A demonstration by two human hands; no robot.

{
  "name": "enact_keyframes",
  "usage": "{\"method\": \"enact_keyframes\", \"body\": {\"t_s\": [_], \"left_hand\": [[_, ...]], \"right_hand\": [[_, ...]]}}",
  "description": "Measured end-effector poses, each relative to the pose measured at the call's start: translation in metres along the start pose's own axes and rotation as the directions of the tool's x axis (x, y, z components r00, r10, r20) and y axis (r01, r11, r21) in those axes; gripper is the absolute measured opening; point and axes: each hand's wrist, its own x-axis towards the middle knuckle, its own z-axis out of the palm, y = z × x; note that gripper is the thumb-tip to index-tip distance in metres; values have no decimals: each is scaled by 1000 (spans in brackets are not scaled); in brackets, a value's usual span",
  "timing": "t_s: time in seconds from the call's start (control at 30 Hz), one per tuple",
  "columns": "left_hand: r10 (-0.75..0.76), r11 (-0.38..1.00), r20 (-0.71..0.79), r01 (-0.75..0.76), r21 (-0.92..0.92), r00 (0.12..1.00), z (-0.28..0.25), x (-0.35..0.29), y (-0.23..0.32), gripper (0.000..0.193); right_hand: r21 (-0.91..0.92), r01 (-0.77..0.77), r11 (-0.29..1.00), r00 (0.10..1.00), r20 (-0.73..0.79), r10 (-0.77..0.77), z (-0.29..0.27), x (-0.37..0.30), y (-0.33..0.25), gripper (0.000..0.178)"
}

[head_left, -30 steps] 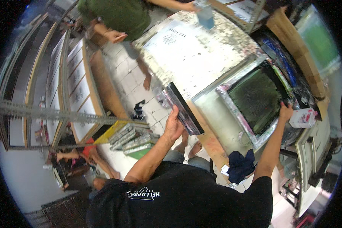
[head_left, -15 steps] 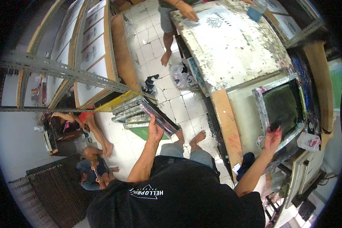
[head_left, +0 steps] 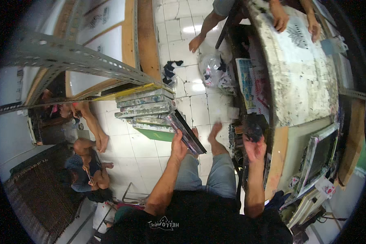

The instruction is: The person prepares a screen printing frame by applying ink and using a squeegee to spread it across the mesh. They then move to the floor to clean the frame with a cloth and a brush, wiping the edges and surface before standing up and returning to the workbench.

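Now, just right of the frame stack (head_left: 146,109), a screen frame (head_left: 186,131), likely stiff, is held by its rim, probably the best place, in the left hand's (head_left: 178,147) curled fingers; the right hand's (head_left: 254,149) grip can't be told.

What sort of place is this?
Probably a screen-printing workshop. The person's left hand holds a long, dark, paint-marked slab near a stack of paint-smeared flat frames; a paint-spattered white table bears a white sheet with a black printed design.
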Motion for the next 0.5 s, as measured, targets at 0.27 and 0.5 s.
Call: {"method": "enact_keyframes", "body": {"t_s": [0.27, 0.5], "left_hand": [[-122, 992, -216, 115, -42, 969, -69, 60, -54, 28], [-151, 982, -214, 121, -145, 965, -120, 108, -100, 25]], "right_hand": [[-209, -95, 973, 995, -24, 92, -123, 170, 114, 49], [-158, -76, 985, 975, -218, 41, -271, 303, 133, 48]]}}
